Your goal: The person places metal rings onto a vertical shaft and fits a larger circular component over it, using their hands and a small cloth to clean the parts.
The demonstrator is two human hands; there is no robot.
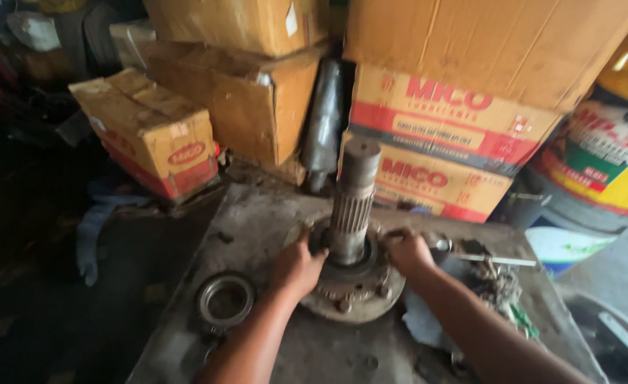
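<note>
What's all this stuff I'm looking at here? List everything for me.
Splined shaft: one, grey metal, upright in the hub at the middle of the table.
Hub flange: one, rusty grey disc with studs, flat on the table under the shaft.
Bearing ring: one, grey metal, on the table left of the flange.
Table: one, grimy grey metal.
Cardboard boxes: several, brown with red bands, stacked behind the table.
Drum: one, yellow, far right.
Rag: one, bluish, left of the table.
Left hand: one, resting on the flange's left side.
Right hand: one, on the flange's right side.
</note>
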